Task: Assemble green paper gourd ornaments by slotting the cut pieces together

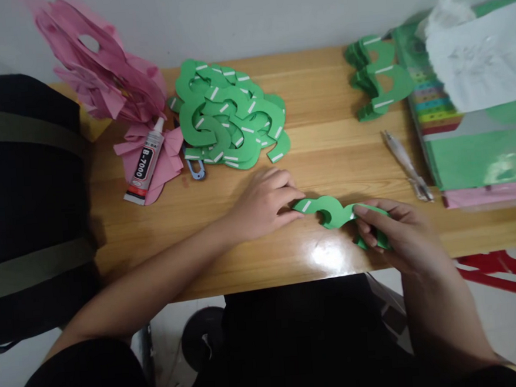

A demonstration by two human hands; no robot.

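Between my hands, near the table's front edge, is a wavy green paper cut-out (330,211) with small white strips on it. My left hand (270,203) pinches its left end between thumb and fingers. My right hand (395,231) grips the right end, its thumb pressed on top beside a white strip. More green paper curls below the right fingers, partly hidden by them. Beyond my left hand lies a heap of similar curved green cut-outs (247,132), many bearing white strips.
Pink folded paper (111,62) and a B-7000 glue tube (145,163) are at the left, near a blue clip (197,169). A dark bag (24,204) stands beside them. At right are a folded green piece (380,84), a pen (408,165) and packaged coloured paper (494,153) under white paper (483,63).
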